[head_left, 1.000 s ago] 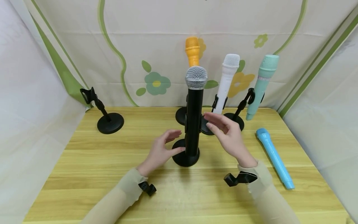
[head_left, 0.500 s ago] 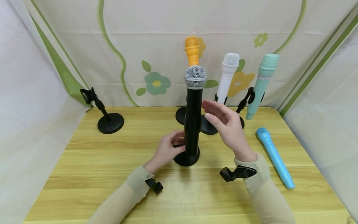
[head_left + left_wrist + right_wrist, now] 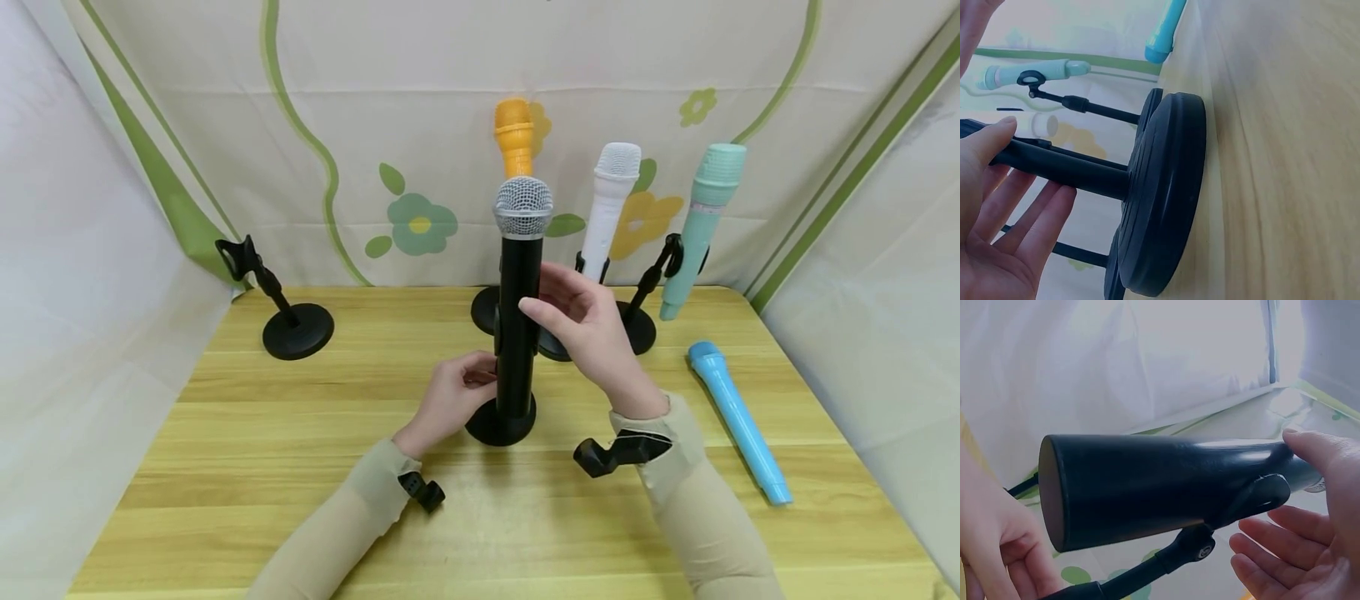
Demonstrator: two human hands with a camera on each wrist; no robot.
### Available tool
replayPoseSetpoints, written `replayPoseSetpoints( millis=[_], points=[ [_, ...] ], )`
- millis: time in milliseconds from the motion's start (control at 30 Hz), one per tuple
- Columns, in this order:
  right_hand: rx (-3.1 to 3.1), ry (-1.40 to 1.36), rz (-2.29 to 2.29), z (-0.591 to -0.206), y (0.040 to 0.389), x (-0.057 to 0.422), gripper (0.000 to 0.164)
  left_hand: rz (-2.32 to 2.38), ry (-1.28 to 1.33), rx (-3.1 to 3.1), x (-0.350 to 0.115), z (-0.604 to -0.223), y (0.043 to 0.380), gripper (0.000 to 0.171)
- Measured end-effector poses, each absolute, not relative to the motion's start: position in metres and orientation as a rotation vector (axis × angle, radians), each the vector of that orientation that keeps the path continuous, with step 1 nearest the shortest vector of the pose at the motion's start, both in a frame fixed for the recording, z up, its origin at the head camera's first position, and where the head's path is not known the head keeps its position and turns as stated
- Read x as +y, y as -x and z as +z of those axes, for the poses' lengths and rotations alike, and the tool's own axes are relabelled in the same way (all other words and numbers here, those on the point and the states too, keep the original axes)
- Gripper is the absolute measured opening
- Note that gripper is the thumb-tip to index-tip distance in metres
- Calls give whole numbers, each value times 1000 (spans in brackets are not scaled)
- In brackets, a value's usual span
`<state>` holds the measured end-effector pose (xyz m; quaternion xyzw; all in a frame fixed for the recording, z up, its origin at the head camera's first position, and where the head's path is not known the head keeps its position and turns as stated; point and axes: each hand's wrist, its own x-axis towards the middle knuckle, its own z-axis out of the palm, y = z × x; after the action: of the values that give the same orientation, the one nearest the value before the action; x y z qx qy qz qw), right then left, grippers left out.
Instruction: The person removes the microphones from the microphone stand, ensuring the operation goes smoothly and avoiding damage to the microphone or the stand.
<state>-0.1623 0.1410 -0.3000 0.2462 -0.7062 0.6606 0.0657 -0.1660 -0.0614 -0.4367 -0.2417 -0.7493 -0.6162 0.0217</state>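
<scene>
A black microphone [image 3: 517, 275] with a silver mesh head leans in the clip [image 3: 1266, 495] of a black desk stand [image 3: 501, 430], whose round base is on the table. My left hand [image 3: 453, 396] grips the stand's pole low down, thumb on one side and fingers on the other in the left wrist view. At the microphone's right side is my right hand [image 3: 588, 333]. Its thumb tip overlaps the black body, and the loosely bent fingers lie behind, with a gap to the body in the right wrist view.
Behind stand an orange microphone [image 3: 514, 137], a white microphone [image 3: 606, 217] and a mint-green microphone [image 3: 701, 225] on black stands. A blue microphone [image 3: 738, 421] lies at the right on the wooden table [image 3: 247, 467]. At the left is a bare stand [image 3: 297, 331].
My left hand has moved right and closed round the stand's pole. My right hand has moved left and up until its thumb overlaps the black microphone. The stands have stayed in place.
</scene>
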Motion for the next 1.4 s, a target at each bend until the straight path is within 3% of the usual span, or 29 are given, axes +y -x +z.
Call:
replayPoseSetpoints(
  millis=[700,1400],
  points=[
    [-2071,-775,2049,-300,162,131,36,-1816,820,-2326,-61,-437,169,23],
    [-2053,-764,1978,-297,164,128,35,-1756,880,-2290,-62,-438,171,23]
  ],
)
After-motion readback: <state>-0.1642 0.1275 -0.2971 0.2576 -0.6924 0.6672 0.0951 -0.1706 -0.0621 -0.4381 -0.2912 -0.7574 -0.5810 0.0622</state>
